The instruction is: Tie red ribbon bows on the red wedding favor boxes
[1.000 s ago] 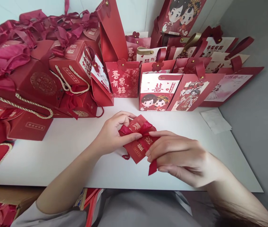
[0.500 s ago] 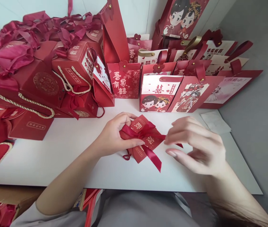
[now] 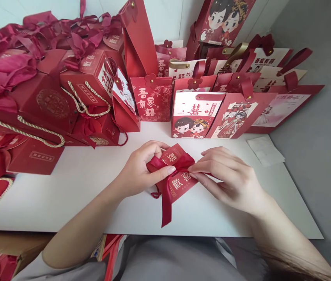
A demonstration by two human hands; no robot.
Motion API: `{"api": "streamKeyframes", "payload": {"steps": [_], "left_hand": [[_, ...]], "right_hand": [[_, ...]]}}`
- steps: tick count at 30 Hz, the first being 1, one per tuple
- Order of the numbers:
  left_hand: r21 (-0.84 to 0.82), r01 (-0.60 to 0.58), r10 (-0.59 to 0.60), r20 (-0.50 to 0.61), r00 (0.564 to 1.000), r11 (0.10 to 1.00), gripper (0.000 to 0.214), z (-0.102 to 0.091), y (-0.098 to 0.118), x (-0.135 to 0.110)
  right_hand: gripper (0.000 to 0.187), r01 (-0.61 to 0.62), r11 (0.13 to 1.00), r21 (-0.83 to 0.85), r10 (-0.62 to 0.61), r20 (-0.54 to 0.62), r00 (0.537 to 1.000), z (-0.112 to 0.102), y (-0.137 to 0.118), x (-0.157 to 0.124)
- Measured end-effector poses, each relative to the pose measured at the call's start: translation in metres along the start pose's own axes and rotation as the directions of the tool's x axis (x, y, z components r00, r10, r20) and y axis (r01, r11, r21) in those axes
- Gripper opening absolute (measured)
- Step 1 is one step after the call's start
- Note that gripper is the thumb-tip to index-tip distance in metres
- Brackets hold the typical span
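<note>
On the white table lies a small red gift box (image 3: 179,185) with gold characters, turned at an angle. A dark red ribbon (image 3: 167,208) is looped over its top, one tail hanging toward me. My left hand (image 3: 146,168) grips the box's left side, its thumb pressing on the ribbon near the middle. My right hand (image 3: 229,177) pinches the ribbon at the box's right side, fingertips closed together. A dark red cord loop (image 3: 156,192) pokes out at the box's lower left. The ribbon's crossing is partly hidden by my fingers.
Stacked red boxes with bows and rope handles (image 3: 57,103) fill the left. Several printed red gift bags (image 3: 197,117) stand along the back. A white paper (image 3: 265,149) lies at right by the grey wall (image 3: 323,156). A cardboard box (image 3: 22,244) sits below the table's front edge.
My right hand has moved left onto the ribbon and closed on it. The hanging ribbon tail has swung from the right to point down toward me. My left hand stays on the box.
</note>
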State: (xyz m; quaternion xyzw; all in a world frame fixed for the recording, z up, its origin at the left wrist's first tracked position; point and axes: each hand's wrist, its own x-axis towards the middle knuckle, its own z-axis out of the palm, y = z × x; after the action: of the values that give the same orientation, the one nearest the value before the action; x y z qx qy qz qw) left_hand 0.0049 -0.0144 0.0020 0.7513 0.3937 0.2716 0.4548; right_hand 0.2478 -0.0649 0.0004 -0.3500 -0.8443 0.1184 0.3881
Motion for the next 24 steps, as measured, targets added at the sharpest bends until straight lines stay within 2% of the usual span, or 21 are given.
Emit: {"api": "streamKeyframes", "payload": {"steps": [4, 8, 11, 14, 17, 20, 24], "left_hand": [[0.05, -0.046, 0.049, -0.076, 0.996, 0.998, 0.038, 0.001, -0.001, 0.002], [0.038, -0.052, 0.055, -0.092, 0.994, 0.998, 0.042, -0.002, -0.004, 0.004], [-0.084, -0.036, 0.033, -0.046, 0.998, 0.996, 0.037, -0.005, -0.007, 0.005], [-0.186, -0.021, 0.022, -0.001, 1.0, 0.982, 0.034, -0.008, -0.009, 0.006], [-0.203, -0.021, 0.027, 0.024, 0.999, 0.979, 0.035, -0.009, -0.009, 0.006], [-0.209, 0.0, 0.009, 0.041, 0.999, 0.978, 0.039, -0.009, -0.008, 0.006], [-0.164, 0.001, 0.001, 0.01, 1.0, 0.986, 0.048, -0.009, -0.006, 0.005]], "right_hand": [[0.021, -0.091, 0.967, 0.239, 0.087, 0.025, 0.996, -0.006, -0.005, -0.002], [0.019, -0.205, 0.939, 0.277, 0.189, 0.086, 0.978, -0.018, -0.004, -0.003], [0.009, -0.23, 0.947, 0.226, 0.228, 0.035, 0.973, -0.024, 0.001, -0.001], [0.009, -0.111, 0.988, 0.106, 0.119, -0.073, 0.99, -0.02, 0.002, 0.002], [0.016, -0.025, 0.997, -0.071, 0.018, -0.095, 0.995, -0.007, 0.0, 0.003], [0.021, -0.013, 0.971, -0.24, -0.005, -0.075, 0.997, 0.005, -0.003, 0.003], [0.017, -0.005, 0.961, -0.276, -0.023, -0.097, 0.995, 0.011, -0.004, 0.003]]}}
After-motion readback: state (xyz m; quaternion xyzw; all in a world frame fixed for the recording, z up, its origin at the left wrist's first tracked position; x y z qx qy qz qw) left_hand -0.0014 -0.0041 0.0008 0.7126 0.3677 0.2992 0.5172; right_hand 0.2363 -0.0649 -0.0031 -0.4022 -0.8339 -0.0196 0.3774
